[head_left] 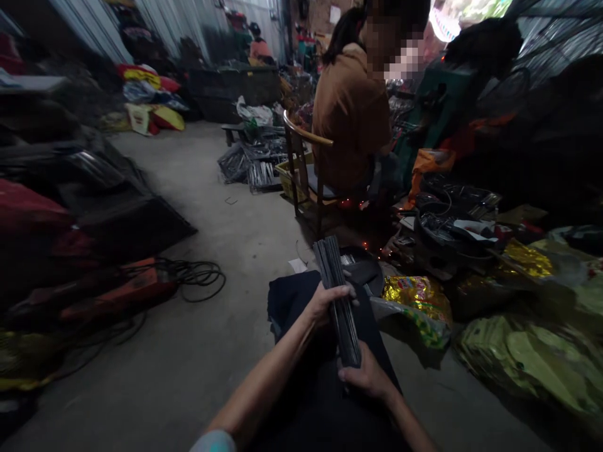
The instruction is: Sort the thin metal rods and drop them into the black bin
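Note:
A bundle of long thin dark strips (346,326) is held over my lap, tilted with its far end up and to the left. My left hand (326,299) wraps round the bundle near its upper middle, thumb across the top. Lower down, my right hand (365,371) grips the near end. Dark cloth (301,389) covers my legs beneath both hands.
Ahead, a person in a brown top (351,119) sits on a wooden chair (308,136) beside a green machine (436,107). Gold packaging (417,296) and greenish sacks (527,358) lie to the right. A coiled black cable (202,279) and an orange tool (125,290) lie at left.

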{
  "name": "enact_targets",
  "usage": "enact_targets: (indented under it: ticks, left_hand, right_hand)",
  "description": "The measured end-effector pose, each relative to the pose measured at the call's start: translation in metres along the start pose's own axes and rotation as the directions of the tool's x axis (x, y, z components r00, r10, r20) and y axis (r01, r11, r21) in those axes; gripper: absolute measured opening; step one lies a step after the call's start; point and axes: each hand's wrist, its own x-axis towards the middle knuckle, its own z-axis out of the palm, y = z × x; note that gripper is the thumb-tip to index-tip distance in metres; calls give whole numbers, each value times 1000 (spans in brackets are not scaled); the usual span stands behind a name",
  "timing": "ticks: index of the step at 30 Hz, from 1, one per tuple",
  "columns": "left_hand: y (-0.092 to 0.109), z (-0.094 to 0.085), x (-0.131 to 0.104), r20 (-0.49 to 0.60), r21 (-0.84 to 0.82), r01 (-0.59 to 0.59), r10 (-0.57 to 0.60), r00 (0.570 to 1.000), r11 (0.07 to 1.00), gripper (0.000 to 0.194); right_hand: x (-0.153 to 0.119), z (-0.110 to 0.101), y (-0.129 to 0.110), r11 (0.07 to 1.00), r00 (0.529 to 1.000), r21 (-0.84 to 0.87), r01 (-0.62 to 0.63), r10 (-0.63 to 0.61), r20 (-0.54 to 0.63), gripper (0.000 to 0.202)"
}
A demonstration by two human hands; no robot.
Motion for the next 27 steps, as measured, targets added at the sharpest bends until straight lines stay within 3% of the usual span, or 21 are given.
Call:
enact_targets:
  ticks: [3,7,12,15,18,21,24,25,27]
  left_hand:
    - [17,14,-6,87,-12,-13,14,996,1000,41]
    - [10,17,-26,275,42,128,-135,952,991,39]
    - [-24,24,-47,140,175,202,-227,964,964,43]
    - [-29,34,-46,160,276,171,-221,962,946,53]
    - [-29,41,-36,169,381,147,-225,959,913,44]
    - [-28,44,-29,177,385,174,-258,950,906,40]
    - [-27,44,-29,256,294,233,-312,915,927,41]
    - [-26,44,-30,280,262,257,-328,902,930,42]
    - [-26,44,-31,306,228,293,-354,884,929,44]
  right_hand:
    - [-3,3,-9,986,996,-169,12,-27,-84,44]
    - [-21,-2,-1,979,1000,-204,23,-25,-6,63]
    - [-39,-6,19,1000,999,-15,23,-23,-46,63]
    - [-39,-3,24,998,997,57,40,-36,-75,67]
    - [-37,-13,18,998,995,7,65,-65,-75,71]
    - [-39,-51,-15,985,990,-107,133,-128,53,81]
    - [-40,-101,-81,955,968,-155,252,-251,31,83]
    - [-37,-114,-105,931,939,-142,337,-343,-21,83]
    - [-23,-130,-149,843,865,-285,457,-496,-78,77]
